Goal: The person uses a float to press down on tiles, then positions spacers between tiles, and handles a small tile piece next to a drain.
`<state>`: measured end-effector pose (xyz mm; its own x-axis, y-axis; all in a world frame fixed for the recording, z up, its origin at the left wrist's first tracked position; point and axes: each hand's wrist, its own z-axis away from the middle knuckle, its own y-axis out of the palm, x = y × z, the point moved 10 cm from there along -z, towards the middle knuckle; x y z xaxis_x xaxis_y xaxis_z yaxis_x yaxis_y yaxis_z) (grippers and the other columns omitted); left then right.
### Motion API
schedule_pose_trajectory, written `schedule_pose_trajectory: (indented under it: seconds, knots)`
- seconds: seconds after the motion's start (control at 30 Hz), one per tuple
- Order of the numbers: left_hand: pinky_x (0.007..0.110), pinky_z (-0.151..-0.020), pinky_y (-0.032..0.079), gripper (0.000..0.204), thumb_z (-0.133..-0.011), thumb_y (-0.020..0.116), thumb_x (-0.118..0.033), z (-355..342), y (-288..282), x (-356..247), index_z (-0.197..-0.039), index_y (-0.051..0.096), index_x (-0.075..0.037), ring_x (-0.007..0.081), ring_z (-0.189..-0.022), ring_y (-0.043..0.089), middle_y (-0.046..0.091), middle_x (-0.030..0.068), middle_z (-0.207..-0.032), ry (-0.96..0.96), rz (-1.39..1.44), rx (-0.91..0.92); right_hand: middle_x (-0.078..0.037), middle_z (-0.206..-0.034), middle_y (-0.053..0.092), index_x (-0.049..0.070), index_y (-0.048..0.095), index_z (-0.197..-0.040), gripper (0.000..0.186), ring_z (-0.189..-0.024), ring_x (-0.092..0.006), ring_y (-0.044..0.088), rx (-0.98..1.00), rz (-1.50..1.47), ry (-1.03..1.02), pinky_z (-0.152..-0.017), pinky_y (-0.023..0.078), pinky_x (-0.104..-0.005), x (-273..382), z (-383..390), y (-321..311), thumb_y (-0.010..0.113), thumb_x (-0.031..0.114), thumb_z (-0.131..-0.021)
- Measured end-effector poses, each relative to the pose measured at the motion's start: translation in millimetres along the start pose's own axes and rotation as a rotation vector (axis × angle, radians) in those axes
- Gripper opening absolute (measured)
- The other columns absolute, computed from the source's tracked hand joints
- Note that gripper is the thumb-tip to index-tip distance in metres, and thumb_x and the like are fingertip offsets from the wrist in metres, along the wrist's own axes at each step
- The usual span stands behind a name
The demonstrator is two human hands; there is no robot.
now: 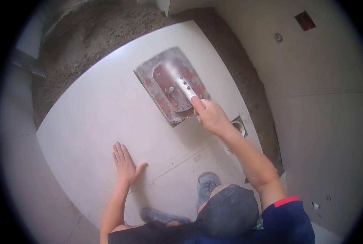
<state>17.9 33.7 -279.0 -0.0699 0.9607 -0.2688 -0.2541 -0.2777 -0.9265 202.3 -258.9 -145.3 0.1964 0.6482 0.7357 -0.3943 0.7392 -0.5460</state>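
Observation:
My left hand [125, 166] lies flat on a large pale floor tile [96, 101], fingers together and thumb spread, holding nothing. My right hand [212, 116] is closed round the pale handle [187, 88] of a flat, trowel-like tool, a row of dark spots along the handle. The handle's far end is blurred. Below it is the tool's rectangular plate [151, 91], red and grey with worn patches and crusted mortar along the near edge. It is over the tile; a shadow falls beside it. I cannot tell whether the plate touches the tile.
Rough brown mortar or soil [63, 81] borders the tile at the far left and along the right. A cut-out with a round white pipe [238, 128] is by my right forearm. Tiled walls rise on both sides. My shoes [208, 185] stand on the nearer tile.

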Motion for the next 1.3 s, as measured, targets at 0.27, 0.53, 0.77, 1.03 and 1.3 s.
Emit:
schedule_pose_trajectory:
  seconds: [0.27,0.53,0.77,1.03,1.3]
  knots:
    - [0.055,-0.117,0.001,0.119,-0.078,0.063,-0.064,-6,27,-3,-0.146,0.007,0.016,0.0468,-0.145,-0.005,0.000,0.0346,-0.155,0.015,0.084,0.000,-0.021,-0.073,0.064,-0.007,0.059,-0.081,0.073,-0.065,-0.0314,0.066,-0.095,0.151,0.112,-0.058,0.051,-0.0429,-50,-79,25,0.034,0.059,-0.098]
    - [0.056,-0.117,0.001,0.120,-0.079,0.058,-0.069,3,12,3,-0.146,0.007,0.016,0.0471,-0.146,-0.005,0.000,0.0352,-0.155,0.018,0.029,0.014,-0.002,-0.056,0.047,0.005,0.051,-0.071,0.062,-0.046,-0.0146,0.048,-0.037,-0.175,0.119,-0.044,0.040,-0.0319,19,-69,-16,0.041,0.060,-0.097]
    - [0.056,-0.116,0.001,0.120,-0.079,0.058,-0.069,-11,15,-22,-0.145,0.007,0.017,0.0474,-0.145,-0.004,0.000,0.0355,-0.154,0.046,0.061,0.015,-0.004,-0.056,0.048,0.003,0.052,-0.071,0.063,-0.056,-0.0163,0.052,-0.386,0.134,-0.100,-0.057,0.041,-0.0321,-53,-93,-30,0.039,0.059,-0.098]
    - [0.056,-0.117,0.000,0.120,-0.079,0.058,-0.069,3,1,2,-0.145,0.005,0.017,0.0470,-0.145,-0.006,-0.001,0.0346,-0.155,-0.007,0.023,0.035,-0.026,-0.077,0.065,-0.007,0.059,-0.079,0.068,-0.078,-0.0450,0.063,-0.237,-0.017,-0.014,-0.071,0.050,-0.0478,1,-52,-22,0.037,0.056,-0.098]
    - [0.053,-0.117,-0.001,0.120,-0.079,0.060,-0.067,1,3,3,-0.146,0.004,0.016,0.0456,-0.146,-0.005,-0.001,0.0344,-0.155,-0.023,-0.041,0.053,-0.025,-0.078,0.065,-0.009,0.064,-0.097,0.072,-0.083,-0.0360,0.066,0.081,-0.051,0.272,-0.075,0.050,-0.0423,-22,-47,-5,0.038,0.059,-0.097]
